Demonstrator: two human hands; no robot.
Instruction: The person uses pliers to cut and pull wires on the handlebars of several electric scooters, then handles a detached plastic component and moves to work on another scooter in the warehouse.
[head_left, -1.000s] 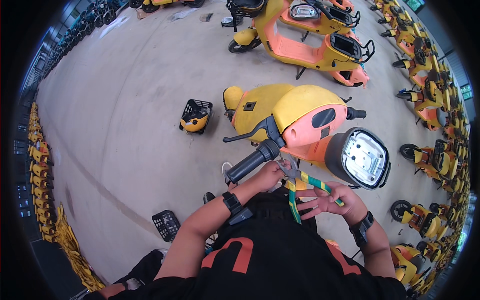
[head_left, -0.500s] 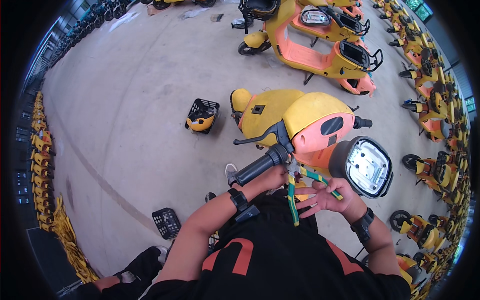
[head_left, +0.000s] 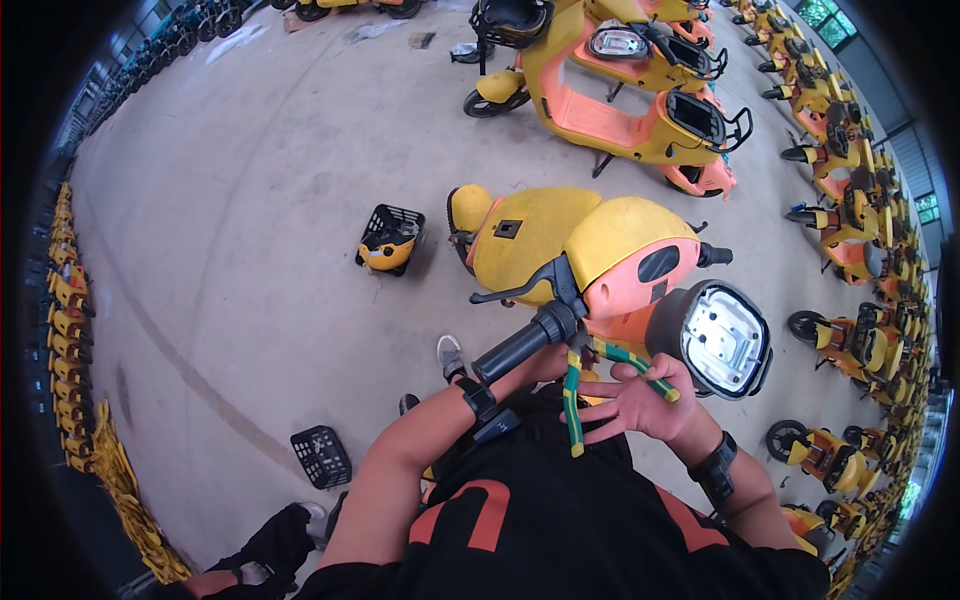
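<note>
Over the yellow and pink scooter [head_left: 535,245], my right hand [head_left: 645,400] holds one handle of green-and-yellow pliers [head_left: 573,400] by the thumb and index finger, its other fingers spread toward the second handle. The pliers' handles are wide apart and their jaws reach under the black handlebar grip [head_left: 515,350]. My left hand [head_left: 545,362] is behind that grip, beside the jaws; its fingers are hidden. Just right of the jaws is a black-rimmed box with a silver plate [head_left: 720,340].
A black basket with yellow parts [head_left: 388,255] and another basket [head_left: 320,460] lie on the floor. Scooters [head_left: 610,130] stand behind, with rows at right [head_left: 845,340] and left [head_left: 75,350]. A grey shoe [head_left: 450,355] is near my left arm. Another person's dark-clothed leg [head_left: 270,540] is at lower left.
The pliers have shifted a little left. My left hand has slipped further behind the grip. The view has shifted slightly, with the scooter now lower in it.
</note>
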